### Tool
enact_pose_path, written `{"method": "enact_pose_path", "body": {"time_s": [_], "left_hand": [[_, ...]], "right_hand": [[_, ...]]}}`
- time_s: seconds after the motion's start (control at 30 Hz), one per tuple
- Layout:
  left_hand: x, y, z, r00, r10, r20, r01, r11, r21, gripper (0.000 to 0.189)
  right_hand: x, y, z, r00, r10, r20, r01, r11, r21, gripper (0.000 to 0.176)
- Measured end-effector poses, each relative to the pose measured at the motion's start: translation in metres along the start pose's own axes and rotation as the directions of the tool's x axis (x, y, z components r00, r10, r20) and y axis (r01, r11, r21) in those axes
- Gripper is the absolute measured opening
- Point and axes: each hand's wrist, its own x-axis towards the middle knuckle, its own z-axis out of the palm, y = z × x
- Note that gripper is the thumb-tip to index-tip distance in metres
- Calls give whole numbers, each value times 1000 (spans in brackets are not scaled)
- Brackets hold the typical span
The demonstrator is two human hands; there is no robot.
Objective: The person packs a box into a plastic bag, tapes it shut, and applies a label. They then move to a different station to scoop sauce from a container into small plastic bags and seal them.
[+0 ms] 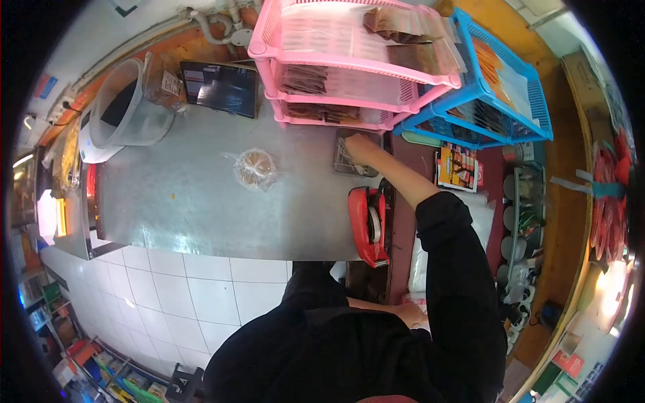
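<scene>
My right hand (359, 149) reaches down into a small dark tray (363, 170) below the pink rack. Its fingers are drawn together among thin, pale pieces, and what they pinch is too small to make out. Across my body, my left hand (411, 314) rests low beside clear plastic packaging (420, 265); its fingers are mostly hidden behind my sleeve. A red tape dispenser (359, 225) stands at the counter's edge, nearer to me than the tray. To the left, a round brown item wrapped in clear film (256, 167) lies on the metal counter (201, 208).
Pink tiered rack (356, 60) and blue rack (500, 87) hold flat packets at the back. A dark screen (220, 88) and a clear plastic tub (144, 121) stand at the back left. Colourful printed leaflets (458, 168) lie right of my forearm.
</scene>
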Motion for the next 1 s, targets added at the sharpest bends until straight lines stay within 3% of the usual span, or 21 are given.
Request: {"method": "enact_pose_path", "body": {"time_s": [0.07,0.17,0.3,0.37,0.5,0.53,0.57,0.67,0.77,1.0], "left_hand": [[-3,-2,-1,1000,3,-5,-3,1000,-2,20],[-1,-2,-2,1000,8,-4,-8,1000,-6,20],[-1,-4,-6,1000,10,2,-10,1000,0,20],[-1,-3,-9,1000,7,1,-7,1000,2,20],[-2,-2,-13,1000,4,5,-4,1000,4,20],[-3,-3,-8,1000,8,9,-8,1000,4,20],[-2,-3,-8,1000,13,7,-13,1000,3,20],[-2,-4,-6,1000,15,-1,-15,1000,7,19],[-1,-2,-3,1000,17,-9,-17,1000,2,19],[-3,-2,0,1000,16,-20,-16,1000,6,19]], "right_hand": [[6,12,11,989,-43,-142,48,998,35,15],[-1,17,12,984,21,-176,8,987,158,11],[-5,15,6,974,9,-227,17,994,112,11],[-14,11,-19,981,-23,190,-56,915,401,15],[-18,19,-11,975,-19,223,-93,872,481,13],[-13,21,5,991,56,-122,-16,951,308,7],[-14,18,9,887,56,-459,-7,994,106,4],[-15,21,10,939,-38,-341,114,972,207,10],[-19,20,7,949,-121,-290,176,969,172,20],[1,17,16,955,-77,-288,85,996,14,19]]}}
